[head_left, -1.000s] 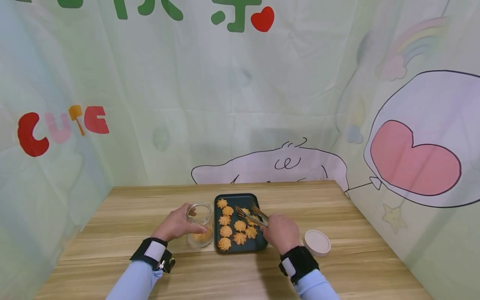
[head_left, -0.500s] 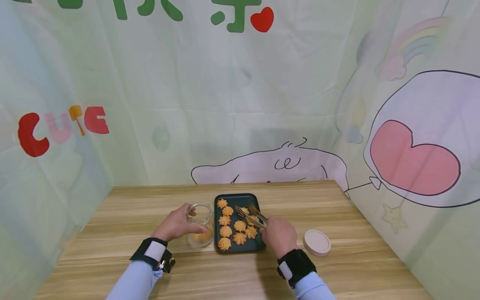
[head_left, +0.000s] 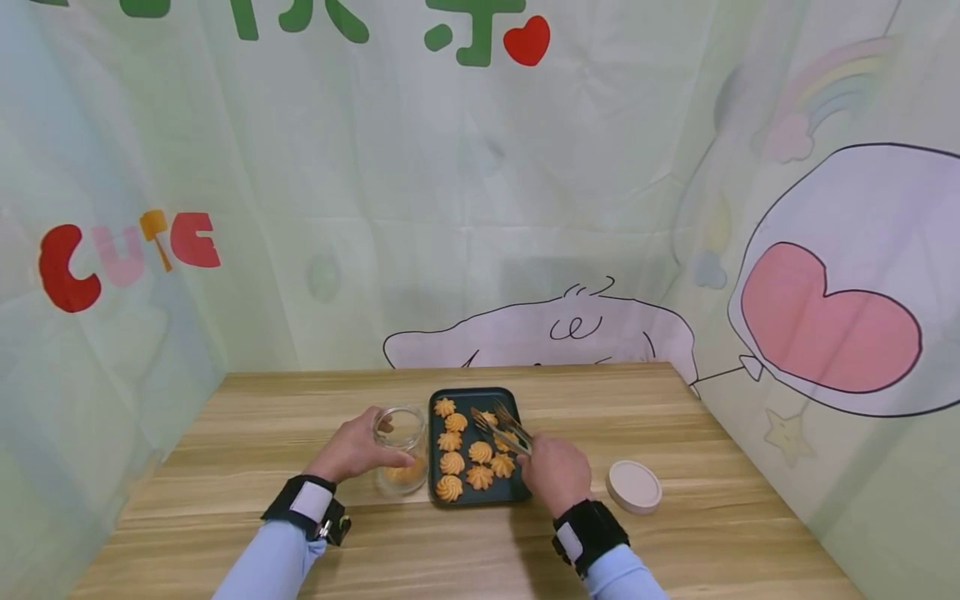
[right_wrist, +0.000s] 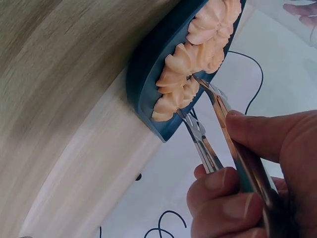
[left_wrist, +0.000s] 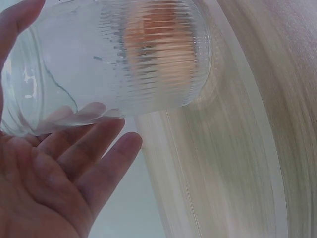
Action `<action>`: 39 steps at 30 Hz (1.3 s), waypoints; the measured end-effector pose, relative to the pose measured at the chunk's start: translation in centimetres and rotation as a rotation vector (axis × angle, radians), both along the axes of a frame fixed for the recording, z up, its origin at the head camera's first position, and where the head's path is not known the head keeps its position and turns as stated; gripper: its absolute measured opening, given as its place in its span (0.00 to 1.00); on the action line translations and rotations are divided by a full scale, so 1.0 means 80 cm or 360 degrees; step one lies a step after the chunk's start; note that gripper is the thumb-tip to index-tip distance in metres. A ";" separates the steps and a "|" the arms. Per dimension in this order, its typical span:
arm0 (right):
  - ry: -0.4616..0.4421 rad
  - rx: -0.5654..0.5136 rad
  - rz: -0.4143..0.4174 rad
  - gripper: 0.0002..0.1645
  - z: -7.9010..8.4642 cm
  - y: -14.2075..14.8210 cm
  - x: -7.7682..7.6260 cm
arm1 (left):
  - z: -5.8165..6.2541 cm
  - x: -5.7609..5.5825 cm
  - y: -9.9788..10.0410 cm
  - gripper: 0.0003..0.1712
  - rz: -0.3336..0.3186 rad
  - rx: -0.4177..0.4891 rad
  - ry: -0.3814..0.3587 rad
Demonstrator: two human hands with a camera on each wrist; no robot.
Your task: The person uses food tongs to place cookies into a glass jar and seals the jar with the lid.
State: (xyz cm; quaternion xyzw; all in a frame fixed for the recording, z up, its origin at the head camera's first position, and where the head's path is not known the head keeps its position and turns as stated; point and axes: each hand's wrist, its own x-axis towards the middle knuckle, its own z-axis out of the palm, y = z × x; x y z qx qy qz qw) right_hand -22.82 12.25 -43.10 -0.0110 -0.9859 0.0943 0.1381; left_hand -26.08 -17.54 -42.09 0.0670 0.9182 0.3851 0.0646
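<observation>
My left hand (head_left: 351,450) grips a clear glass jar (head_left: 401,479) standing on the table, thumb on the near side. Some golden cookies (left_wrist: 161,44) show through the ribbed lower part of the jar in the left wrist view. My right hand (head_left: 557,473) holds metal tongs (head_left: 516,440) with fork-like tips. Their tips are spread over the far right of a dark baking tray (head_left: 487,503), at a piped cookie (right_wrist: 173,104) in the right wrist view. Whether they touch it is hard to tell. Several swirled cookies (head_left: 452,462) lie in rows on the tray.
A round white lid (head_left: 634,486) lies on the wooden table (head_left: 285,408), right of my right hand. The tray sits just right of the jar. A printed cloth backdrop (head_left: 360,208) rises behind the table and along both sides.
My right hand has shifted slightly left and nearer to me, the tongs turning a little with it. Their tips stay over the same part of the tray. The left hand and jar hold still.
</observation>
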 end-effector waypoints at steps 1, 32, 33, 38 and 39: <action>-0.0002 0.0000 0.0000 0.17 0.000 0.000 0.000 | 0.001 0.000 0.000 0.52 0.0000 0.0001 0.0000; 0.0035 -0.0020 0.0063 0.17 0.033 0.012 0.008 | 0.002 -0.012 0.003 0.50 0.0015 -0.0012 0.0016; 0.0046 -0.0022 0.0069 0.17 0.035 0.012 0.009 | 0.002 -0.013 0.003 0.51 0.0011 -0.0010 0.0016; 0.0081 -0.0032 0.0096 0.19 0.047 0.009 0.013 | 0.001 -0.016 0.002 0.51 -0.0005 0.0003 0.0012; 0.0082 -0.0035 0.0101 0.20 0.050 0.008 0.015 | 0.001 -0.016 0.003 0.51 -0.0005 0.0005 0.0012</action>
